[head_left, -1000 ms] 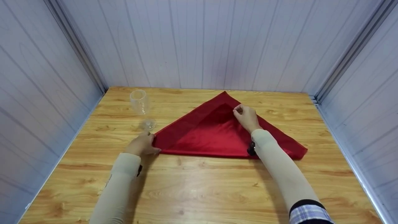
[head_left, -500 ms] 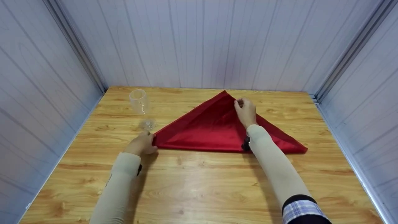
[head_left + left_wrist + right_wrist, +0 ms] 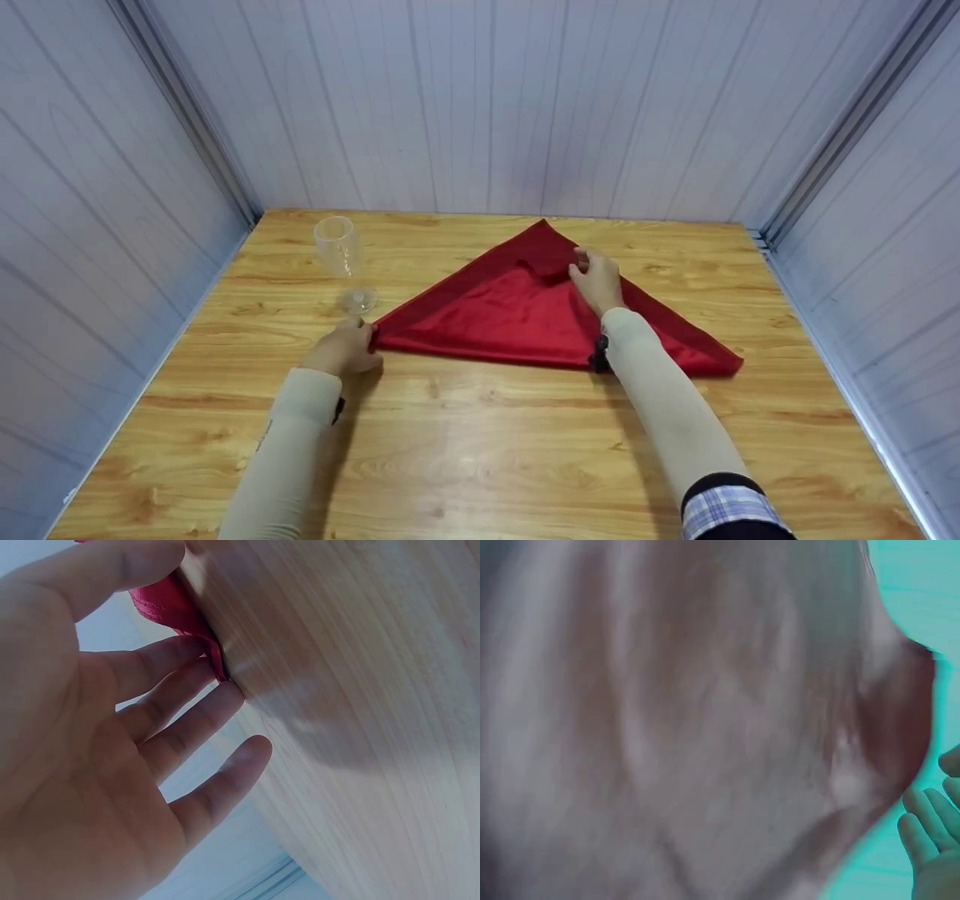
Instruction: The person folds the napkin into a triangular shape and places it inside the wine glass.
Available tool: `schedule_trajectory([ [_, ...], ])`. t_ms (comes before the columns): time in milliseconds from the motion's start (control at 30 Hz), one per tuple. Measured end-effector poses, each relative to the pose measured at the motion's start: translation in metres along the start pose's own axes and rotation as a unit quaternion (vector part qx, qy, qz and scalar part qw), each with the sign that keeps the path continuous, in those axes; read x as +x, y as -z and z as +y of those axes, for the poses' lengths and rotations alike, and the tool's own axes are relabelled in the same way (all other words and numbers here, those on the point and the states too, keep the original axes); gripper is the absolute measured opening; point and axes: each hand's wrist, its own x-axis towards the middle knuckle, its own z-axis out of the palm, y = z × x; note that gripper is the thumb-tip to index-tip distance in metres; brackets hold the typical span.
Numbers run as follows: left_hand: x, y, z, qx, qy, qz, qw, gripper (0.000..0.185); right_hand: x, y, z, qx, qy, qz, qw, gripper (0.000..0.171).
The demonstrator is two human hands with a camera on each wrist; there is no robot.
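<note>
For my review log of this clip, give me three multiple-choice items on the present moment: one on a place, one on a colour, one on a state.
1. Where does the wine glass stand?
A. Far left of the table, near the napkin's left corner
B. On the napkin
C. At the near right edge

2. What colour is the napkin?
A. Blue
B. Red
C. White

3. What is the right hand doing?
A. Lying flat on bare wood
B. Holding the glass
C. Pinching the upper layer near the napkin's far point

Answers: 1 A, the glass stands upright beyond the left hand; 2 B, the folded triangle is red; 3 C, the right hand's fingers curl on cloth just below the point.
</note>
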Motion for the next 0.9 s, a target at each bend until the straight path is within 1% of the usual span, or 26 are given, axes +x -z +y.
schedule_trajectory([
  [67, 0.000, 0.001, 0.000, 0.010, -0.004, -0.007, 0.9999, 0.049, 0.000, 0.002, 0.005, -0.006, -0.008, -0.024, 1.000, 0.042],
  [133, 0.000, 0.001, 0.000, 0.016, -0.001, -0.017, 0.9997, 0.053, -0.001, 0.005, 0.009, -0.011, -0.015, -0.043, 0.999, 0.044],
  [233, 0.000, 0.001, 0.000, 0.022, -0.001, -0.023, 0.9995, 0.056, -0.003, 0.010, 0.014, -0.031, -0.025, -0.062, 0.997, 0.037],
  [333, 0.001, 0.001, 0.000, 0.019, 0.002, -0.020, 0.9996, 0.057, -0.004, 0.017, 0.019, -0.070, -0.034, -0.086, 0.993, 0.031],
  [433, 0.000, 0.001, 0.000, 0.012, 0.005, -0.014, 0.9998, 0.056, -0.004, 0.026, 0.024, -0.105, -0.044, -0.125, 0.986, 0.036],
  [567, -0.001, 0.001, 0.000, 0.001, 0.007, -0.007, 1.0000, 0.056, -0.004, 0.036, 0.030, -0.139, -0.049, -0.171, 0.974, 0.055],
  [667, 0.000, 0.001, 0.000, 0.006, 0.006, -0.008, 0.9999, 0.057, -0.004, 0.040, 0.035, -0.163, -0.050, -0.198, 0.965, 0.067],
  [767, 0.001, 0.000, -0.001, 0.015, 0.006, -0.012, 0.9998, 0.060, -0.005, 0.042, 0.038, -0.184, -0.053, -0.220, 0.957, 0.071],
  [900, 0.002, -0.001, -0.002, 0.016, 0.005, -0.007, 0.9998, 0.063, -0.006, 0.045, 0.038, -0.210, -0.041, -0.236, 0.948, 0.070],
])
